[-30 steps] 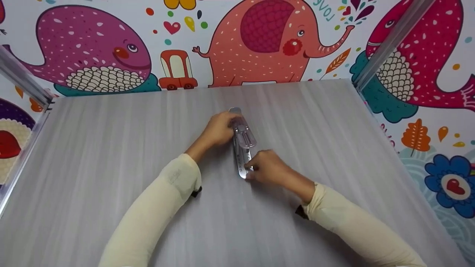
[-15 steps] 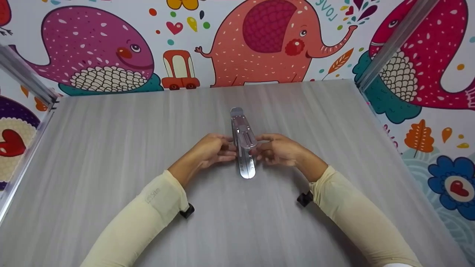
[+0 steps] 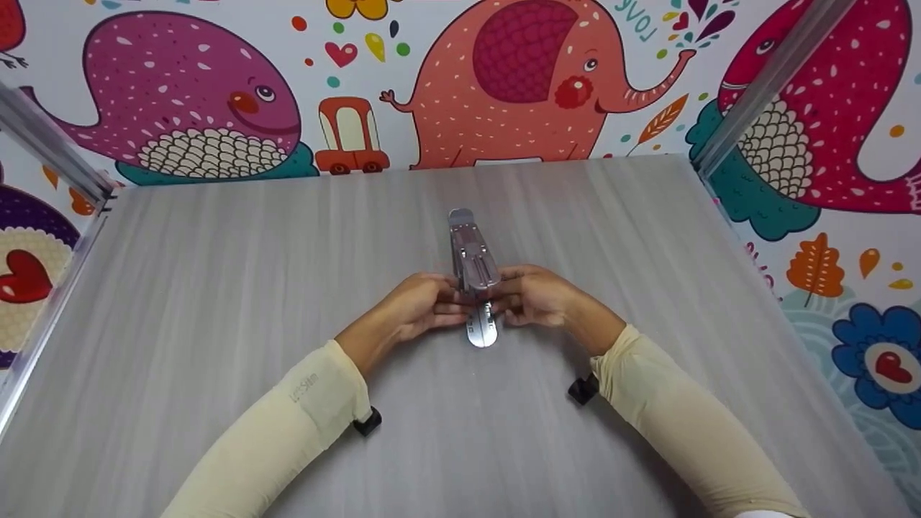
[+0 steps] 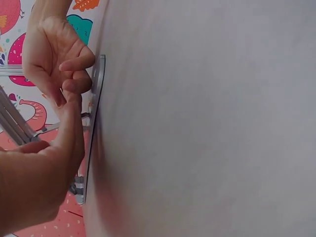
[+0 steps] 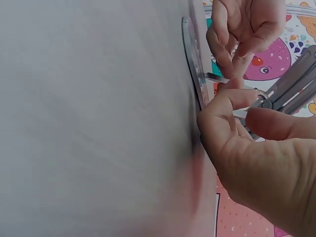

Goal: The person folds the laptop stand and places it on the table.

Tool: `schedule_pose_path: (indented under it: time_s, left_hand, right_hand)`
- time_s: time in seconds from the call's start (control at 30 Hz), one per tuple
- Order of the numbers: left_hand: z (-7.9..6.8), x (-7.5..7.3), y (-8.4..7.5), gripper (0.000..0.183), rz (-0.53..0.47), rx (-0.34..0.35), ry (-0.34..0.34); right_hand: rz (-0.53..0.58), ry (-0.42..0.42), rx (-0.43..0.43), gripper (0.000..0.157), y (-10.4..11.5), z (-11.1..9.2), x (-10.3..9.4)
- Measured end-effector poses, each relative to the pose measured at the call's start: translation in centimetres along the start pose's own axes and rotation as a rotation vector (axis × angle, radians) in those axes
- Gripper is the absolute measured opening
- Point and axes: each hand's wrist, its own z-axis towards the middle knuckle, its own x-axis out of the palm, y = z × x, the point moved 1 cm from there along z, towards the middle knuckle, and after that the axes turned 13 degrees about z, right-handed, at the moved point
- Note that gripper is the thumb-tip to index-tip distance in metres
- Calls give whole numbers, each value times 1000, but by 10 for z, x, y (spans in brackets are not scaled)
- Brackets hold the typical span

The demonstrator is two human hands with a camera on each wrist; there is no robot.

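A silver folding metal stand (image 3: 478,266) lies lengthwise on the table, its long round-ended base flat and its slotted upper arm raised at an angle. My left hand (image 3: 421,306) holds it from the left, low under the raised arm. From the right, my right hand (image 3: 540,296) pinches it at the same height with thumb and fingers. In the right wrist view, a thin strut (image 5: 215,77) runs between the base and the upper arm (image 5: 298,79), and the fingertips of both hands meet around it. Fingers partly hide the strut and hinge.
The grey wood-grain table (image 3: 252,237) stretches around the stand. A cartoon-printed wall (image 3: 424,86) rises along its far edge, with metal corner posts (image 3: 763,93) at both sides. Small black wrist cameras (image 3: 583,389) hang below the pale sleeves.
My left hand has come back from the stand's far end, and my right hand has moved up from the base's near end. Both now meet under the raised arm.
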Motion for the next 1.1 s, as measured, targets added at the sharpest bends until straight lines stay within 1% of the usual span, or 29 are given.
schedule_pose_path:
  time_s: [0.13, 0.37, 0.47, 0.7, 0.9, 1.1]
  left_hand:
    - [2, 0, 1, 42, -1, 15, -12]
    - [4, 1, 0, 43, -7, 32, -34]
    - [4, 1, -1, 43, -12, 33, -38]
    - [4, 1, -5, 40, 29, 27, -24]
    - [2, 0, -11, 38, 75, 29, -2]
    - [5, 0, -17, 35, 59, 21, -28]
  right_hand:
    - [5, 3, -4, 21, -1, 1, 1]
    - [-25, -2, 1, 33, 1, -1, 2]
    - [-43, -8, -1, 35, 3, -1, 3]
    - [-69, -18, -1, 28, 8, -1, 7]
    - [-72, -28, -8, 32, 12, 0, 9]
    - [-44, -73, 10, 32, 19, 0, 14]
